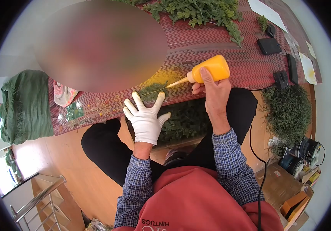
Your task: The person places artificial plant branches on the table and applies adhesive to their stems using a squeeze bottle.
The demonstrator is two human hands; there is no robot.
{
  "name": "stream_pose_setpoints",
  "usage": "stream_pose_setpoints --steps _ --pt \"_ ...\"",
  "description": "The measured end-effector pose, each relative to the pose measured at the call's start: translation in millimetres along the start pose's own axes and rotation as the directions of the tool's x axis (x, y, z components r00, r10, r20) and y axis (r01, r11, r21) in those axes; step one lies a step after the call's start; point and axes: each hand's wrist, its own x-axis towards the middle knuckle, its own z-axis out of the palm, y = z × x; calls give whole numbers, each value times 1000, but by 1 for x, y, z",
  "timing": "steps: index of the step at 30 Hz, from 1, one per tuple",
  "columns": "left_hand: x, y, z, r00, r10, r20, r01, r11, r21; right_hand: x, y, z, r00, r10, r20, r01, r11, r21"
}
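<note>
My right hand (216,92), bare, is wrapped round a yellow squeeze bottle (217,68) with a long thin nozzle. The bottle is tilted, and its tip points left and down at a flat green sprig (152,91) on the table. The tip appears to be at the sprig's right end; I cannot tell whether it touches. In a white glove with yellow-stained fingertips, my left hand (146,121) spreads its fingers, and the fingertips rest at the sprig's near edge. Yellow stain (173,75) covers the table around the sprig.
A pile of green branches (196,11) lies at the table's far side. Black devices (268,46) sit at the right. Beneath the table edge, a box holds more greenery (184,121). Green cloth (28,106) hangs at the left. A black cable (266,169) runs down beside my right arm.
</note>
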Motion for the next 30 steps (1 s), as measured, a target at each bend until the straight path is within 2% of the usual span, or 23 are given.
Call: stream_pose_setpoints --steps 30 --pt "1 -1 0 1000 -5 0 5 1000 -8 3 -5 0 999 -51 11 51 998 -28"
